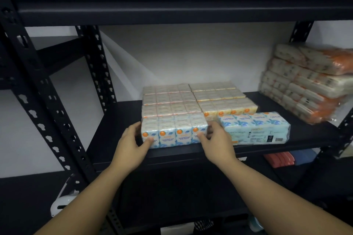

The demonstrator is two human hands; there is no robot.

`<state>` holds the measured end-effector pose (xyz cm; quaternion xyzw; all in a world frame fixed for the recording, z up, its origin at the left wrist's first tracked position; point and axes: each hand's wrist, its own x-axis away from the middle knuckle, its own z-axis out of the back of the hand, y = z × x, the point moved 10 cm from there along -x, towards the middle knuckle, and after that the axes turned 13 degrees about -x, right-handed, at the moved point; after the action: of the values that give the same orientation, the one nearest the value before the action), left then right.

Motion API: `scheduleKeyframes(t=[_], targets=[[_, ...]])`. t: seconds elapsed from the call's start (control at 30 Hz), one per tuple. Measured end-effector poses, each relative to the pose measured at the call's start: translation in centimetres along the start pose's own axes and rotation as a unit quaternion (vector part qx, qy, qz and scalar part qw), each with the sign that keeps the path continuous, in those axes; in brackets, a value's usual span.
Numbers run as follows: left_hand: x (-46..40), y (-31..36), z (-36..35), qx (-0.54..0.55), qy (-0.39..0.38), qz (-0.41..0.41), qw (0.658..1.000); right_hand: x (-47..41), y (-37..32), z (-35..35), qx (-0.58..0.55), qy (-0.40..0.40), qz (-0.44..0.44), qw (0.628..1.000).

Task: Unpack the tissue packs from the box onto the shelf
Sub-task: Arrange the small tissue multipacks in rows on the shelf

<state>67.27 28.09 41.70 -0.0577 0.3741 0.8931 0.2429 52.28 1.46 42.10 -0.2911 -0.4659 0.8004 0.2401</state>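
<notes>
A blue-and-white tissue pack (pixel 172 131) stands at the front edge of the black shelf (pixel 114 120). My left hand (pixel 131 143) grips its left end and my right hand (pixel 215 139) grips its right end. Behind it lie rows of orange-marked tissue packs (pixel 168 101), with another block of them (pixel 221 97) to the right. A second blue pack (pixel 256 128) lies flat just right of my right hand. The box is out of view.
A tall pile of orange tissue bundles (pixel 305 82) leans at the shelf's right end. Black perforated uprights (pixel 38 89) frame the left side, and an upper shelf beam (pixel 172 2) runs overhead. Red and blue items (pixel 286 158) sit on the level below.
</notes>
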Motion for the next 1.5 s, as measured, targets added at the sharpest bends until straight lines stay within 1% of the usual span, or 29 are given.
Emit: scheduleKeyframes(t=[0.07,0.1,0.13,0.2,0.3,0.5,0.6,0.7,0.77,0.83,0.9,0.93,1.03,1.1,1.2,1.27,1.37,1.5], targets=[[0.3,1.1,0.6,-0.028,0.040,0.009,0.999,0.2,-0.1,0.1,-0.008,-0.031,-0.006,0.999],[0.5,2.1,0.8,-0.041,0.058,-0.001,0.997,0.3,-0.3,0.3,-0.015,-0.046,-0.004,0.999],[0.6,3.5,0.9,-0.059,0.075,-0.022,0.995,0.6,-0.5,0.5,-0.025,-0.061,0.005,0.998],[0.6,6.4,0.3,-0.105,0.085,-0.070,0.988,1.0,-1.2,1.3,-0.050,-0.087,0.029,0.995],[0.3,10.4,-1.6,-0.140,0.065,-0.106,0.982,1.0,-2.2,3.5,-0.069,-0.102,0.056,0.991],[-0.8,17.7,-7.5,-0.163,0.012,-0.180,0.970,-1.2,-1.5,10.0,-0.071,-0.090,0.087,0.990],[-1.4,20.0,-10.5,-0.203,-0.018,-0.186,0.961,-2.7,-0.3,14.2,-0.030,-0.053,0.099,0.993],[-2.0,21.6,-12.9,-0.268,-0.056,-0.180,0.945,-4.4,2.0,18.5,0.064,0.006,0.096,0.993],[-2.3,22.0,-14.4,-0.315,-0.095,-0.164,0.930,-5.4,4.2,20.7,0.140,0.040,0.064,0.987],[-2.5,22.1,-15.6,-0.340,-0.129,-0.147,0.920,-6.2,7.0,21.9,0.178,0.044,0.004,0.983],[-2.6,22.0,-16.4,-0.337,-0.159,-0.131,0.919,-6.7,9.5,21.8,0.150,0.022,-0.063,0.987],[-2.7,21.9,-16.6,-0.330,-0.168,-0.124,0.921,-6.8,10.3,21.5,0.125,0.009,-0.081,0.989],[-3.1,21.9,-16.3,-0.299,-0.163,-0.118,0.933,-7.2,10.6,21.0,0.055,0.000,-0.071,0.996],[-3.5,22.4,-15.4,-0.270,-0.131,-0.118,0.946,-7.3,10.0,21.2,0.021,0.004,-0.055,0.998],[-3.4,23.1,-13.6,-0.221,-0.087,-0.117,0.964,-7.5,8.8,22.1,-0.021,0.033,-0.016,0.999],[-2.9,22.7,-13.0,-0.217,-0.084,-0.118,0.965,-7.3,8.8,22.4,-0.042,0.036,-0.018,0.998],[-2.0,21.4,-13.0,-0.241,-0.078,-0.142,0.957,-6.6,10.3,21.5,-0.033,-0.003,-0.038,0.999],[-1.6,20.5,-12.8,-0.208,-0.063,-0.180,0.959,-5.7,10.9,20.2,-0.029,-0.014,-0.033,0.999]])
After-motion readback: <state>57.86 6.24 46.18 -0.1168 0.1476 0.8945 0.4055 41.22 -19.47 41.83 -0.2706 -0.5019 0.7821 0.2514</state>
